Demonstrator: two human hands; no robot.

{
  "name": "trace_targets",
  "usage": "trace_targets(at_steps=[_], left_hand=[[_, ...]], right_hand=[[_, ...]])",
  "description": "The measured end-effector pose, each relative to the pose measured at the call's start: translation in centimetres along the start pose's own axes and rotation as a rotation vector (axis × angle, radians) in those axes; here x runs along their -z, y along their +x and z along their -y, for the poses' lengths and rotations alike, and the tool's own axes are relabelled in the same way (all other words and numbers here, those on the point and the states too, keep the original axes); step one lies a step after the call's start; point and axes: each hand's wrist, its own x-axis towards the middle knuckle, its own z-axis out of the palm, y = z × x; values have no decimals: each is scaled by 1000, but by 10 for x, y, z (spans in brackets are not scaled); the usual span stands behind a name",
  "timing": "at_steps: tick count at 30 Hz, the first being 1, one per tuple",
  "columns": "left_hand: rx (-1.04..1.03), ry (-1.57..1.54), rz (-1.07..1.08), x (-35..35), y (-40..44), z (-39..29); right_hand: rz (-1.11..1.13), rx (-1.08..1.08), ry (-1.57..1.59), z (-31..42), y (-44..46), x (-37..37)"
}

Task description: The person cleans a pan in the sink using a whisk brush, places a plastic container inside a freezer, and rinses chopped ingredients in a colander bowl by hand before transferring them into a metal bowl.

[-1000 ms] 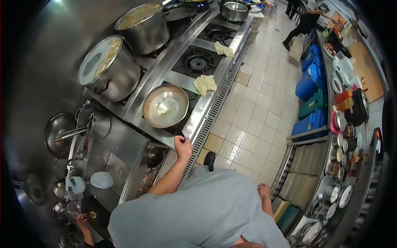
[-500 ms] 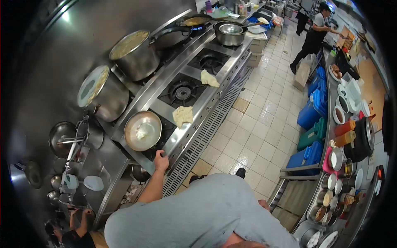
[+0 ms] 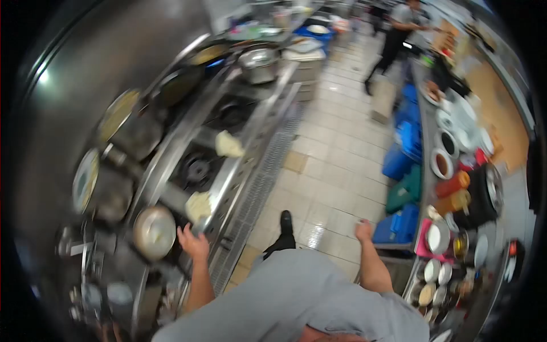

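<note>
My left hand (image 3: 194,243) is open with its fingers spread, just right of a frying pan (image 3: 155,233) on the nearest burner. Something pale lies in the pan. No handle shows in that hand. A folded cloth (image 3: 199,207) rests on the stove edge above the hand, and a second cloth (image 3: 229,145) lies farther along. My right hand (image 3: 363,229) hangs over the floor at my right side, near the blue bins; its fingers are blurred, and whether they are apart cannot be made out.
Large pots (image 3: 111,191) stand along the stove's back. A metal pot (image 3: 258,64) sits at the far end. Blue bins (image 3: 395,225) and a counter with bowls and sauce bottles (image 3: 452,202) line the right. A co-worker (image 3: 395,43) stands at the far right counter.
My left hand has let go at the pan's handle and opened. My right arm has come out farther into view. The whole view has shifted, with a stride forward along the aisle.
</note>
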Motion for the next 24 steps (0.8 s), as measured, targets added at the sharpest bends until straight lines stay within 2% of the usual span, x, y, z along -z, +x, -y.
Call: trace_targets(at_steps=[1, 2, 3, 5, 6, 8, 9, 11, 12, 13, 14, 16, 17, 18, 19, 20, 21, 24], left_hand=[[-73, -34, -24, -32, 8, -3], [-64, -91, 28, -58, 17, -15], [-39, -125, 62, -78, 25, -35], [-178, -135, 101, -119, 41, -61], [-191, -141, 118, -137, 49, -74], [-106, -413, 391, -163, 71, -110], [-142, -411, 412, -179, 89, -127], [-116, -568, 904, -216, 125, -158], [-134, -557, 929, -239, 142, -167], [-292, -489, 1074, -263, 161, -172], [-453, -415, 1211, -279, 179, -179], [-453, -404, 1183, -291, 212, -214], [-431, -408, 1143, -293, 227, -237], [-318, -418, 1103, -293, 238, -257], [-336, -412, 1111, -297, 247, -271], [-224, -488, 1109, -302, 254, -276], [-107, -567, 1099, -307, 260, -279], [-12, -631, 1177, -392, 248, -218]], right_hand=[[138, 1, 87, -22, 24, -42], [329, 27, 180, 0, 29, -39], [582, -171, 333, 51, 27, -7], [729, -89, 95, 72, 34, -11], [723, -111, 97, 75, 40, -6], [803, -40, -149, 79, 43, 0], [793, -72, -124, 77, 51, -1], [869, -388, -94, 60, 71, 3], [621, -288, -137, 23, 75, -13], [376, -183, -185, -5, 80, -31], [379, -202, -175, 10, 81, -15], [307, -715, 190, 52, 97, 40], [294, -732, 205, 45, 107, 34], [470, -755, 98, 31, 117, 26], [653, -770, -13, 18, 127, 19], [751, -719, -153, 13, 137, 9], [752, -722, -148, 9, 144, 1], [874, -756, -23, 39, 203, 11]])
